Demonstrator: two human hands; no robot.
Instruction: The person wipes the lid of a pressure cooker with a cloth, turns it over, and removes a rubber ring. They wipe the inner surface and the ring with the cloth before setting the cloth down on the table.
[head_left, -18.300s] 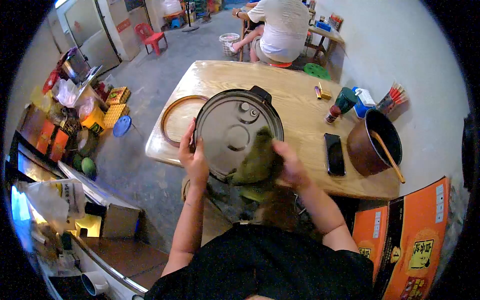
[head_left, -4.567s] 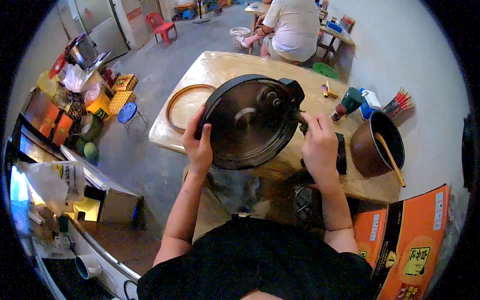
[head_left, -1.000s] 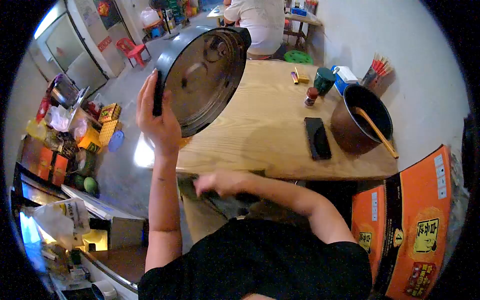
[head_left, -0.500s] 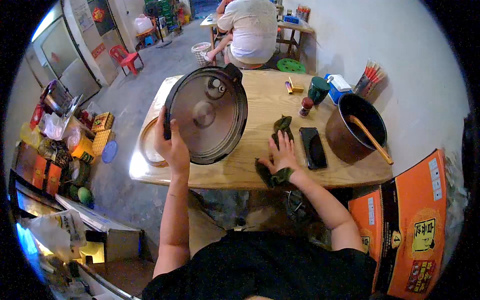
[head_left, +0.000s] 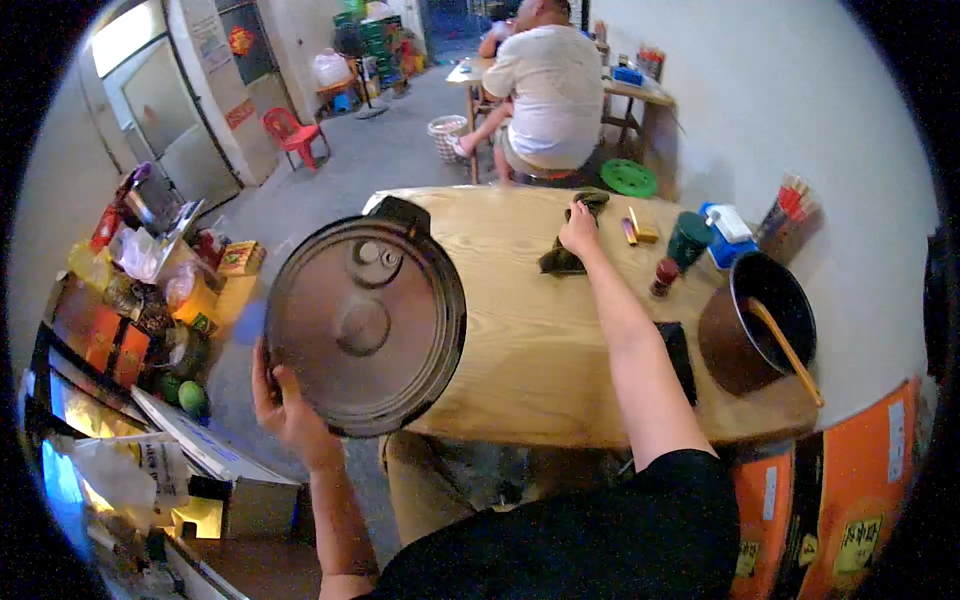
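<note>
My left hand (head_left: 290, 415) grips the lower left rim of a round dark pot lid (head_left: 365, 325), its fingers closed on the edge. The lid is held up over the table's left side, with its broad face and two small round fittings toward me. Stretched toward the far edge, my right hand (head_left: 578, 228) is closed on a crumpled dark green cloth (head_left: 565, 262) on the tabletop. A black phone (head_left: 680, 362) is partly hidden by my right forearm. To the right stands a brown pot (head_left: 735, 345) with a wooden-handled utensil (head_left: 785, 350) leaning inside.
The wooden table (head_left: 520, 370) also bears a red-capped shaker (head_left: 663, 277), a dark green cup (head_left: 688, 240), a yellow box (head_left: 644, 227), a tissue box (head_left: 730, 235) and a holder of sticks (head_left: 785, 212). Orange cartons (head_left: 860, 490) stand at right. Beyond sits a person (head_left: 550, 95).
My right hand has moved away from me with the cloth, toward the far edge, its fingers drawn in. My left hand has brought the lid closer and leftward. The view has shifted too.
</note>
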